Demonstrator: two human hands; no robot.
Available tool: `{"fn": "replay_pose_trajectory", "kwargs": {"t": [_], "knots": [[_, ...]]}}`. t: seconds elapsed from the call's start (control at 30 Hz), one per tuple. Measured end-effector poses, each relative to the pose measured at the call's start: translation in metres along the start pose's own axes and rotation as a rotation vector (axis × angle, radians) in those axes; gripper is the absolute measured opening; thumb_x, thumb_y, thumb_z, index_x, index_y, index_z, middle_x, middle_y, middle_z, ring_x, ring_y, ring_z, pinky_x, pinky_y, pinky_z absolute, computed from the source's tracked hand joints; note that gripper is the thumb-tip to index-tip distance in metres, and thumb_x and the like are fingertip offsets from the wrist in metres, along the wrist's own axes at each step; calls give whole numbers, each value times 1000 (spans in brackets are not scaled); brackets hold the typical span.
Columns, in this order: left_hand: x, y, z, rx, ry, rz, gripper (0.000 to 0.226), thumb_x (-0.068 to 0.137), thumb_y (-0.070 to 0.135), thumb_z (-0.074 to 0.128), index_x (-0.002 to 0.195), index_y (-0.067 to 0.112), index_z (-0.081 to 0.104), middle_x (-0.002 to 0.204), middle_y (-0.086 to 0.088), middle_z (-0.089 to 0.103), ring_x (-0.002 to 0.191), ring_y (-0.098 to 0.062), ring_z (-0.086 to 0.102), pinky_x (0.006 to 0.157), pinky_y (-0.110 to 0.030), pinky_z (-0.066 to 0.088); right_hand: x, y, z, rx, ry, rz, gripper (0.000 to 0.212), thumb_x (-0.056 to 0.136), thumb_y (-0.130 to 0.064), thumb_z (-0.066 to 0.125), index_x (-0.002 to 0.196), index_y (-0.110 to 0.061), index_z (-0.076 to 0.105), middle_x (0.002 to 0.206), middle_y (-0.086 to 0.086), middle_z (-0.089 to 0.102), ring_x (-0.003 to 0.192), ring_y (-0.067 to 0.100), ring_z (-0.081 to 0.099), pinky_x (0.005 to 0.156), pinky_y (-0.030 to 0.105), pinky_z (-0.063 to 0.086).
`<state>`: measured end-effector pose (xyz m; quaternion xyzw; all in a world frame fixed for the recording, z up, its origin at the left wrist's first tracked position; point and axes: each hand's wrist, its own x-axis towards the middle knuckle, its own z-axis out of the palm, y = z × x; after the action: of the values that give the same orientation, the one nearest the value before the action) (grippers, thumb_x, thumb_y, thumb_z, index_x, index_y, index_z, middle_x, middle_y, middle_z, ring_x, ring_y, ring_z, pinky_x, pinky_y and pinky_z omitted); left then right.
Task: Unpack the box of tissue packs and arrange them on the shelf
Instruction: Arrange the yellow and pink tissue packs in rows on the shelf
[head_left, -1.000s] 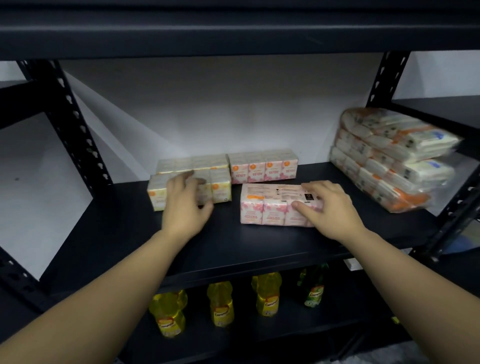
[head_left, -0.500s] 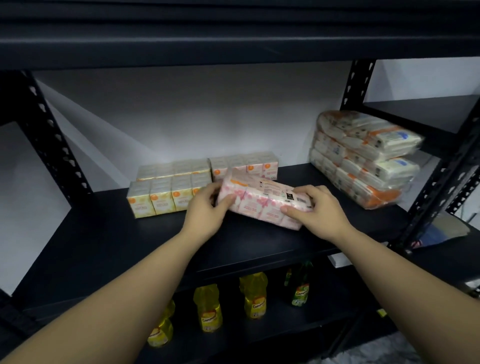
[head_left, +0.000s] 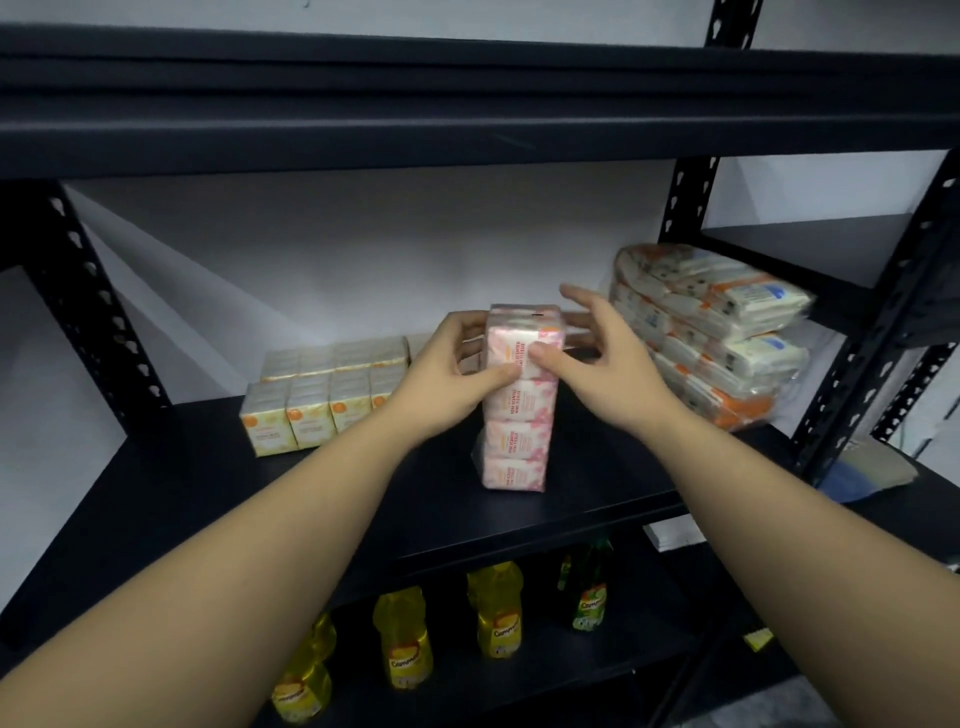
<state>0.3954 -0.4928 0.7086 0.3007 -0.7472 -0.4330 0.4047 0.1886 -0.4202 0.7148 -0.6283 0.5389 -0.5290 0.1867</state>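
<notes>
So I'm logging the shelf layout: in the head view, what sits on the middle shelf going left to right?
Yellow tissue packs → left hand → upright pink tissue pack → right hand → stacked white-and-orange tissue bundles.

Pink tissue pack (head_left: 519, 410): clear plastic film wrap, glossy, smooth, slight crinkle at lower edge. Yellow tissue packs (head_left: 317, 410): same glossy film. Stacked white-and-orange tissue bundles (head_left: 711, 343): shiny plastic overwrap, wrinkled. Shelf board (head_left: 260, 499): dark, matt, smooth. Perforated uprights (head_left: 88, 312): black painted metal, matt. Oil bottles (head_left: 402, 649) below: translucent yellow plastic, glossy labels.
</notes>
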Motion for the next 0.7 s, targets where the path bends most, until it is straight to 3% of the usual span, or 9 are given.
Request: {"fn": "replay_pose_trajectory", "kwargs": {"t": [0.07, 0.17, 0.3, 0.37, 0.53, 0.7], "knots": [[-4, -10, 5, -56, 7, -9, 77, 81, 19, 85, 145, 29, 44, 136, 7, 62, 127, -9, 61, 105, -39, 54, 9, -16, -4, -97, -72, -73, 68, 83, -42, 84, 143, -41, 52, 131, -17, 57, 118, 3, 61, 92, 26, 58], [-15, -33, 11, -111, -60, -80, 100, 79, 5, 85, 156, 36, 31, 135, 4, 65, 124, -12, 63, 99, -39, 56, 21, -21, -4, -272, -96, -137, 49, 83, -38, 85, 128, -27, 69, 124, -8, 58, 110, 6, 62, 93, 33, 58], [-28, -66, 14, 12, -197, -210, 110, 72, 27, 93, 158, 36, 25, 133, 9, 66, 127, -6, 60, 112, -42, 47, 22, -8, -17, -241, -83, -107, 42, 84, -40, 83, 122, -29, 71, 122, -7, 66, 109, 10, 65, 97, 42, 56], [-28, -73, 11, 31, -157, -254, 106, 65, 39, 96, 151, 29, 34, 128, 6, 69, 124, -8, 62, 114, -44, 45, 17, 0, -26, -179, -66, -85, 37, 85, -40, 82, 119, -30, 70, 118, -11, 70, 109, 10, 68, 98, 43, 56], [-14, -58, 3, 129, -130, -180, 69, 69, 37, 94, 128, 33, 60, 123, 8, 68, 115, -10, 66, 99, -36, 56, -1, 29, -48, -54, 57, -5, 32, 81, -21, 87, 109, -13, 72, 100, -6, 77, 93, 8, 73, 88, 32, 60], [-10, -53, -6, 320, -161, -108, 52, 75, 42, 88, 122, 36, 68, 129, 18, 63, 119, -2, 60, 106, -35, 52, -30, 76, -51, -28, 1, 167, 41, 74, -24, 91, 105, -15, 67, 99, -5, 79, 98, 10, 74, 95, 36, 59]]}}
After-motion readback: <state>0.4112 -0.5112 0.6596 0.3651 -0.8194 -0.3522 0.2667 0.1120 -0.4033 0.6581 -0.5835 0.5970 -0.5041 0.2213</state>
